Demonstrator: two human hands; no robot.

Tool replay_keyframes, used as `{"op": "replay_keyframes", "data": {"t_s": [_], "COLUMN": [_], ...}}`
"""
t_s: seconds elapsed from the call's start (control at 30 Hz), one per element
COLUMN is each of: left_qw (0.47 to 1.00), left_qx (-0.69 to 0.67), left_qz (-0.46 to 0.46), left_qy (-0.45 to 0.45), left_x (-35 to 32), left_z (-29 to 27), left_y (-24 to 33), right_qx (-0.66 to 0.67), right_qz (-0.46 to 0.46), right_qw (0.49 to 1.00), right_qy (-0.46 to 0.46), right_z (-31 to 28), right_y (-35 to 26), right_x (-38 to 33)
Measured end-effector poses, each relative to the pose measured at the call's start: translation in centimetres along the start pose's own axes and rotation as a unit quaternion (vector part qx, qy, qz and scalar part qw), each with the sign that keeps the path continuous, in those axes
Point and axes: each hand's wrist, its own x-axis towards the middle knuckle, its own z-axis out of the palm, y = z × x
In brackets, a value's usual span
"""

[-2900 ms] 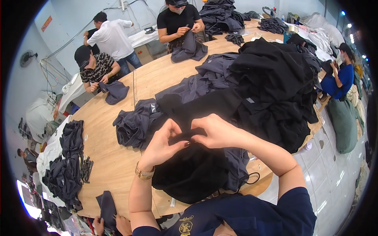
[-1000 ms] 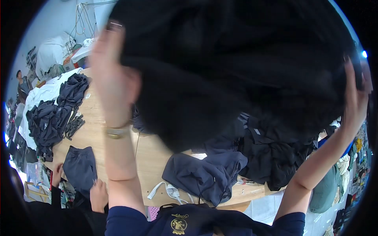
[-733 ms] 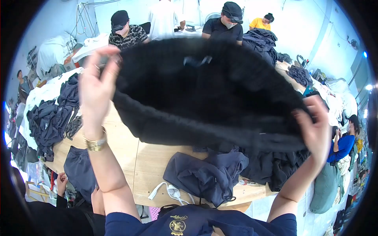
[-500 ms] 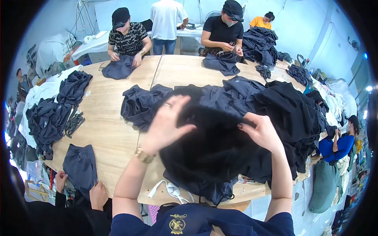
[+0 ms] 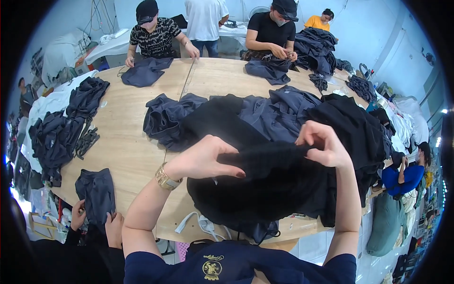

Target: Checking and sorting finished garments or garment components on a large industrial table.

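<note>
Right, head view, looking down: the left hand [image 5: 205, 158] pinches the upper edge of a black garment [image 5: 265, 189], thumb and fingertips closed on the cloth, a gold watch [image 5: 165, 178] on that wrist. The right hand [image 5: 324, 144] grips the same edge further along, fingers curled over and clamped on the fabric, so the edge runs taut between the two hands. The garment hangs just above the near edge of the wooden table [image 5: 127, 151], its lower part bunched on the tabletop in front of the person, and a white strip [image 5: 194, 222] lies on the wood just beside it. Behind the garment sits a heap of dark grey clothes [image 5: 279, 111], touching a smaller grey pile [image 5: 165, 118] to the left and a black pile [image 5: 354, 128] to the right. On the left rim of the table lies another stack of dark garments [image 5: 61, 132]. At the lower left a co-worker's two hands [image 5: 97, 222] rest on a folded grey piece [image 5: 97, 191]. Across the table, a person in a patterned shirt [image 5: 156, 35] presses a grey garment [image 5: 144, 71] flat, and a person in a black shirt [image 5: 272, 28] handles another grey piece [image 5: 269, 71]. Between them someone in a white shirt [image 5: 203, 16] stands at a far bench.
</note>
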Motion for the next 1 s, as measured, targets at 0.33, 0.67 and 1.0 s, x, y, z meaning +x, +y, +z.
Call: {"op": "replay_keyframes", "data": {"t_s": [0.33,0.67,1.0], "left_qw": [0.977,0.974,0.996], "left_qx": [-0.184,0.175,0.072], "left_qz": [-0.069,0.057,-0.010], "left_qy": [0.084,0.135,0.053], "left_x": [-0.6,-1.3,-2.6], "left_z": [0.1,0.1,-1.1], "left_y": [-2.4,-3.9,-2.1], "right_qx": [-0.252,-0.125,-0.137], "right_qz": [-0.104,-0.074,0.001], "right_qw": [0.962,0.988,0.984], "right_qy": [0.022,0.052,-0.110], "right_z": [1.9,0.5,-1.6], "right_y": [2.3,1.0,-0.9], "right_x": [-0.2,-0.2,1.5]}}
